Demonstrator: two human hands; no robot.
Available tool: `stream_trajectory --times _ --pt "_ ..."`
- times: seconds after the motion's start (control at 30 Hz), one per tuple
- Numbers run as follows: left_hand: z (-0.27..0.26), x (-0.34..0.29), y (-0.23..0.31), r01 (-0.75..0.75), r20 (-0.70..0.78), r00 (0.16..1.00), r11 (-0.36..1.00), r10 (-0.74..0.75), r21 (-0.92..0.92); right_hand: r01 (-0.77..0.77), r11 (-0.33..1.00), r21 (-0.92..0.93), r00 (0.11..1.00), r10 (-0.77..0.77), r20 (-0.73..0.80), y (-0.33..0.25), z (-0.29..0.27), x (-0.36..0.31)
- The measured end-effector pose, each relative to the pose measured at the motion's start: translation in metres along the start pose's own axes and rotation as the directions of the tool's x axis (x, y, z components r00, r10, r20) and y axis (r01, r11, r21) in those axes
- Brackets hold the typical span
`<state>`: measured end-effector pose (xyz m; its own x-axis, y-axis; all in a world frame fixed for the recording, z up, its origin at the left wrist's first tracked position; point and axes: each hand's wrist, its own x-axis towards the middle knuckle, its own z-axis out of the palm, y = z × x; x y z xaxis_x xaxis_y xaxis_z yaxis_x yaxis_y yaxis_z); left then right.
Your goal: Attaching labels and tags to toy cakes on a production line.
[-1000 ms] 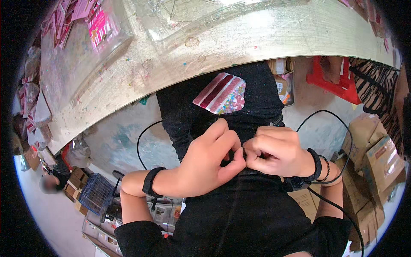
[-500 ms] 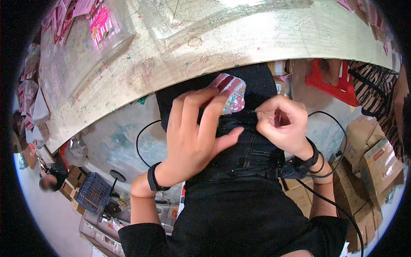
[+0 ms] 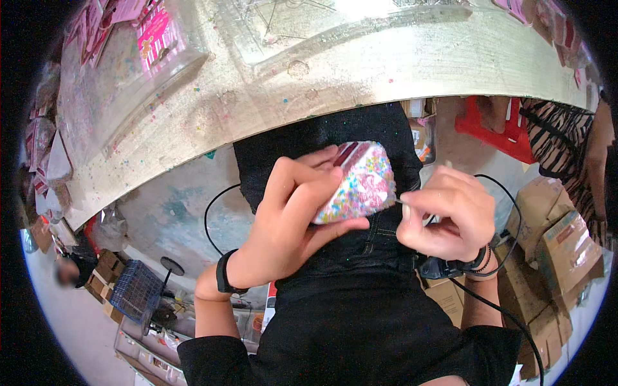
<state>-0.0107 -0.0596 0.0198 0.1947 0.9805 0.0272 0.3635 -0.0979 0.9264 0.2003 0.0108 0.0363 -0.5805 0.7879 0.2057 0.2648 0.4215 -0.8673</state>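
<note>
A small rounded piece, white and pink with multicoloured beads or sequins and dark red stripes [image 3: 362,182], is above my lap. I cannot tell whether it is a pouch or a case. My left hand [image 3: 293,215] grips its left side, with the thumb along the lower edge and the fingers over the striped end. Just off its right corner, my right hand [image 3: 450,215] is closed in a pinch, slightly smeared by motion. What sits between those fingertips, perhaps something thin, is too small to make out. Black trousers [image 3: 277,148] lie beneath both hands.
Ahead is a pale worktable [image 3: 257,109] scattered with glitter and sequins. Clear plastic trays [image 3: 180,64] and pink cards [image 3: 153,38] lie on it. At right are a red stool [image 3: 496,128] and cardboard boxes [image 3: 566,251]. A black cable [image 3: 515,315] runs by my right arm.
The beaded piece has come nearer to me and swung right, showing more of its face. My left hand now holds it from the side, thumb underneath. My right hand has moved right and down.
</note>
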Motion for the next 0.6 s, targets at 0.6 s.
stream_trajectory --times 0.6 --pt "-0.005 -0.002 0.014 -0.088 -0.086 0.992 0.993 0.094 0.074 0.052 0.993 0.103 0.993 -0.062 0.096 -0.013 -0.007 0.013"
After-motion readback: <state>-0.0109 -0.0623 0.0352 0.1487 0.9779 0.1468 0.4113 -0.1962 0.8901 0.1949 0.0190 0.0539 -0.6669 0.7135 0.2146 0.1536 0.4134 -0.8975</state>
